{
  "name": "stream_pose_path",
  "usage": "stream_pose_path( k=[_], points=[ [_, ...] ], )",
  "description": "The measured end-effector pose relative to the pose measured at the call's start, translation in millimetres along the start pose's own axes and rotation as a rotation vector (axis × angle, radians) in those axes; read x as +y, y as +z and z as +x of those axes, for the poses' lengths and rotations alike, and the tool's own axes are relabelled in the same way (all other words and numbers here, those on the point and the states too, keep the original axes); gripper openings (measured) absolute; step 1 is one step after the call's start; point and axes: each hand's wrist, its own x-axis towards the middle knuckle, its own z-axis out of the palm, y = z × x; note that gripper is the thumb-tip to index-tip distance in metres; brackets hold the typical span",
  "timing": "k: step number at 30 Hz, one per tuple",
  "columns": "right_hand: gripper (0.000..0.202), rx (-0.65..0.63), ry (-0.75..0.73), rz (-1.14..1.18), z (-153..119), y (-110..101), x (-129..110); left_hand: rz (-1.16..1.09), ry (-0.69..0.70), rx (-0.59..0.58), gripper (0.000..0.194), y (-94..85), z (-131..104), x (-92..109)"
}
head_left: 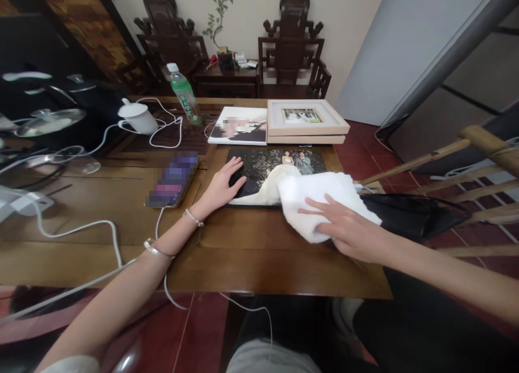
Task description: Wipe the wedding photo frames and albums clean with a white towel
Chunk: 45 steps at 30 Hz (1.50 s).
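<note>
A dark wedding photo panel (pixel 263 170) lies flat on the wooden table (pixel 243 259). At its left edge rests my left hand (pixel 222 186), fingers apart and holding nothing. A white cloth (pixel 324 192) covers the panel's lower right corner and hangs past it onto the table side. My right hand (pixel 344 227) is on top of the cloth, its thumb and some fingers bent around a fold and one or two fingers stretched out over it.
Behind the panel are a white-edged photo album (pixel 239 138) and stacked framed boxes (pixel 308 131). To the left are a phone (pixel 173 179), a green bottle (pixel 186 97), a lidded white cup (pixel 139 119) and loose white cables. A black bag (pixel 409 213) sits at the right.
</note>
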Motion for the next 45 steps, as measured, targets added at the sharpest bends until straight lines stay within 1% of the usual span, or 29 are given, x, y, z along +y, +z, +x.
stream_pose_path(
  k=[2,4,9,11,13,15,18,20,22,24,28,30,32,34,37,40,45],
  points=[
    [0.048,0.0,0.031,0.004,6,-4,5,0.008,0.004,-0.004,0.054,0.0,0,0],
    [0.045,0.02,0.06,-0.001,17,-13,18,0.014,0.007,-0.006,0.054,-0.2,0,0],
    [0.027,0.026,0.112,0.028,51,-37,71,0.02,0.011,-0.011,0.054,-0.7,1,-1],
    [0.022,0.035,0.126,0.057,62,-45,88,0.018,0.013,-0.009,0.054,-1.3,1,-1],
    [0.02,0.041,0.159,0.084,70,-50,100,0.012,0.013,-0.002,0.054,-2.2,1,0],
    [0.018,0.047,0.191,0.094,73,-52,105,0.008,0.01,0.004,0.053,-3.0,1,1],
    [0.02,0.041,0.193,0.068,73,-50,104,0.004,0.011,-0.002,0.052,-3.0,1,2],
    [0.025,0.041,0.188,0.032,68,-44,95,0.002,0.013,-0.01,0.052,-2.2,1,2],
    [0.032,0.035,0.179,-0.007,59,-36,80,0.007,0.014,-0.02,0.052,-1.2,1,1],
    [0.039,0.034,0.151,-0.042,46,-27,59,0.017,0.014,-0.027,0.052,-0.2,1,1],
    [0.042,0.032,-0.009,-0.053,19,-7,15,0.036,0.011,-0.034,0.053,0.8,0,0],
    [0.043,0.011,-0.092,-0.029,8,-1,0,0.041,0.007,-0.042,0.055,0.7,0,1],
    [0.044,0.012,-0.137,-0.007,4,1,-6,0.042,0.002,-0.051,0.055,0.6,0,1],
    [0.044,0.034,-0.134,0.005,5,-2,-3,0.038,-0.009,-0.054,0.055,0.7,-1,0],
    [0.041,0.053,-0.053,0.009,19,-12,12,0.029,-0.031,-0.056,0.057,1.2,-2,-1],
    [0.035,0.021,0.024,-0.003,43,-27,37,0.025,-0.038,-0.064,0.058,1.2,-3,-2],
    [0.024,0.006,0.049,0.047,84,-51,83,0.037,-0.01,-0.07,0.056,0.1,-2,-3]
  ],
)
